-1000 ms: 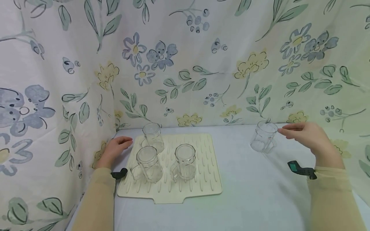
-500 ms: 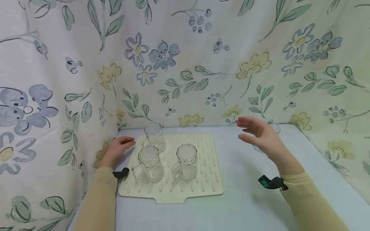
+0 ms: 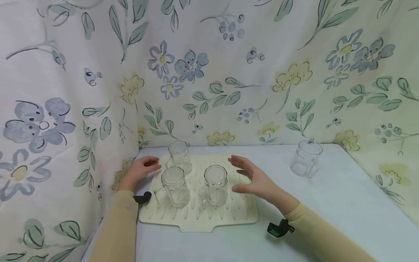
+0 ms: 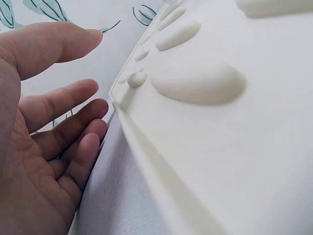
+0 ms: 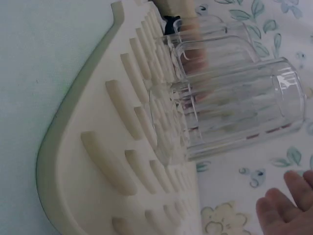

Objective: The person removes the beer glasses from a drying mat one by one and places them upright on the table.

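Note:
Three clear glass mugs stand on a cream ribbed mat point(image 3: 234, 214): one at the back left point(image 3: 180, 158), one at the front left point(image 3: 175, 189) and one to the right point(image 3: 217, 187). My right hand point(image 3: 258, 182) hovers over the mat's right side, fingers spread and curved, just right of the right mug and holding nothing. In the right wrist view its fingertips point(image 5: 286, 200) are apart from the nearest mug point(image 5: 239, 107). At the mat's left edge my left hand point(image 3: 139, 173) is empty, fingers loosely bent; the left wrist view has it point(image 4: 54, 132) beside the mat's rim point(image 4: 146, 166).
A fourth clear glass mug point(image 3: 306, 160) stands on the white tablecloth point(image 3: 343, 203) at the back right, off the mat. Floral cloth point(image 3: 248, 109) hangs behind the table and along its left side.
My right hand has moved left from beside the fourth mug to the mat's right side, its fingers spreading. The left hand has stayed by the mat's left edge. The mugs stand where they were.

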`<state>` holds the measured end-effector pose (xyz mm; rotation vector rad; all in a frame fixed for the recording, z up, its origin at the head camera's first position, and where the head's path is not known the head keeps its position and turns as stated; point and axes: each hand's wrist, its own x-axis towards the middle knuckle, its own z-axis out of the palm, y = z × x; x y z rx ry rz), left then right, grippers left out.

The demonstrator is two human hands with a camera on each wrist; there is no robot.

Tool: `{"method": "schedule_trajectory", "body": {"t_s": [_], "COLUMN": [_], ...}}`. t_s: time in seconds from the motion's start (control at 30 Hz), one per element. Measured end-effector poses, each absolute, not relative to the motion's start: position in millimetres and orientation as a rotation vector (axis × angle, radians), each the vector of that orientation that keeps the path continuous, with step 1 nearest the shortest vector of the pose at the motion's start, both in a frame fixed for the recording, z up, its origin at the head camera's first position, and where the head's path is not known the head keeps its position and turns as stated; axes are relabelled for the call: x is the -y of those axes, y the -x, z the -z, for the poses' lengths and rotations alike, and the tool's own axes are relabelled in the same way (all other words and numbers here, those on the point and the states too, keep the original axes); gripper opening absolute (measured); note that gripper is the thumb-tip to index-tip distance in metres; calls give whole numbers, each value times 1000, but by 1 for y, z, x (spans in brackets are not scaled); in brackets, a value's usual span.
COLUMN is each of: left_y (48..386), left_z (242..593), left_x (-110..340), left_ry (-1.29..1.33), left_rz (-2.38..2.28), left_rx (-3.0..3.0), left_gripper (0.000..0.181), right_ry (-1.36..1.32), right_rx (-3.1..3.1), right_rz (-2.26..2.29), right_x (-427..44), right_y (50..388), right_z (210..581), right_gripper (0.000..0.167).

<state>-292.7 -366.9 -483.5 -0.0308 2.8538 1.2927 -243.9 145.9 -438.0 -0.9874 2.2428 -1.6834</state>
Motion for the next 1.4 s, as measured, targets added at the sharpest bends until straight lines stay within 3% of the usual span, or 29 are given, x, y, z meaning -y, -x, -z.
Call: {"method": "schedule_trajectory", "body": {"t_s": [0.6,1.0,1.27,1.4], "left_y": [297,299,297,296], "left_z": [490,488,489,489], "left_x": [365,367,369,369], "left_ry": [25,33,41,52], "left_rz": [-1303,-1298,-1279,-1311], "left_rx": [-2835,-2849,-2855,-2836], "left_gripper": [63,61,62,62], "right_ry": [861,824,700,699], "right_rx": [-2117,-2131,-2142,-2136], "right_rz": [1672,1658,1627,1642], "right_x": [-109,-96,-89,-87], "right_y": [244,244,242,243], "right_z": [455,464,470,473], "right_gripper": [108,100,113,112]}}
